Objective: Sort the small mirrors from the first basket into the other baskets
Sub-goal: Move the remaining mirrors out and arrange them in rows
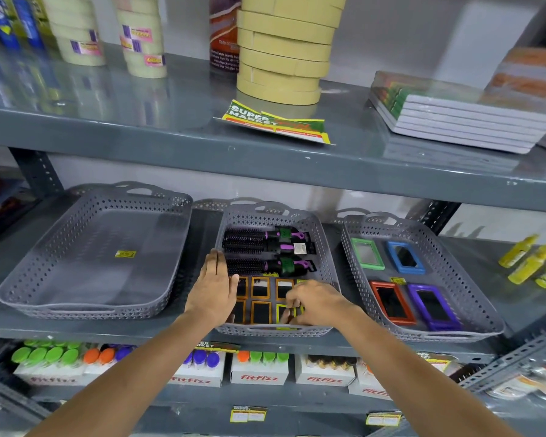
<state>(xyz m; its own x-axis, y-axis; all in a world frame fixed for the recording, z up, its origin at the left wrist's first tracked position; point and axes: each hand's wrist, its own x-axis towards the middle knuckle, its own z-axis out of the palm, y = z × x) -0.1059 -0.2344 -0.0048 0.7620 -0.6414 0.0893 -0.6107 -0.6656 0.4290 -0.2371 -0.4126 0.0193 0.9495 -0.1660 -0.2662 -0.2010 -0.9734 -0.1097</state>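
Note:
Three grey perforated baskets stand on the middle shelf. The middle basket (327, 247) holds black round hairbrushes (265, 244) at the back and several small orange-framed mirrors (260, 287) and yellow-green-framed mirrors (283, 310) at the front. My left hand (215, 285) lies flat and open on the left wall of that basket. My right hand (316, 302) is curled over the yellow-green mirrors, fingertips pinching at one of them. The left basket (60, 247) holds only a yellow label. The right basket (473, 279) holds green, blue, red and purple framed mirrors.
Tape rolls (284, 48), a supermarket flyer (275, 123) and stacked notebooks (460, 121) sit on the shelf above. Yellow bottles (530, 263) stand to the right of the baskets. Boxes of capped bottles (259, 370) fill the shelf below.

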